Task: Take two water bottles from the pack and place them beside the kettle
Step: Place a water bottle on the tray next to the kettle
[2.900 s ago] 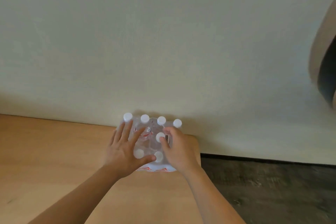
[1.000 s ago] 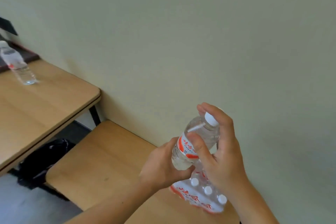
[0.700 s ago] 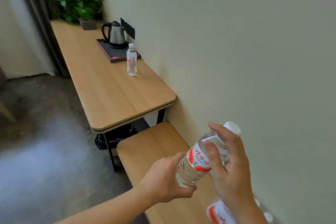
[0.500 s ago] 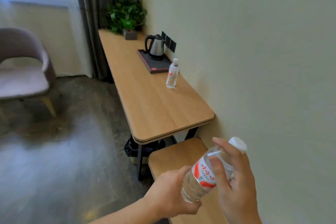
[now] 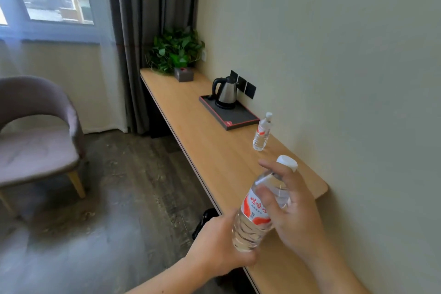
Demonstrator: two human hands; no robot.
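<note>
Both hands gripping tilted water bottle (image 5: 256, 212) — left hand (image 5: 222, 243) cupping base, right hand (image 5: 293, 212) wrapping neck. Second bottle (image 5: 262, 132) standing beside tray (image 5: 241, 118) holding kettle (image 5: 226, 92) — pack lying outside view.

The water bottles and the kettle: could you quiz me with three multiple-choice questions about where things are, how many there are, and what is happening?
1. Where does the kettle stand?
A. on a dark tray
B. on the chair
C. on the floor

2. How many bottles are visible?
A. one
B. two
C. four

3. How is the nearer bottle held?
A. lying on the desk
B. left hand only
C. both hands

Answers:
1 A, the tray lies under it.
2 B, a standing bottle plus the held one.
3 C, left hand at the base, right hand on the upper part.
</note>
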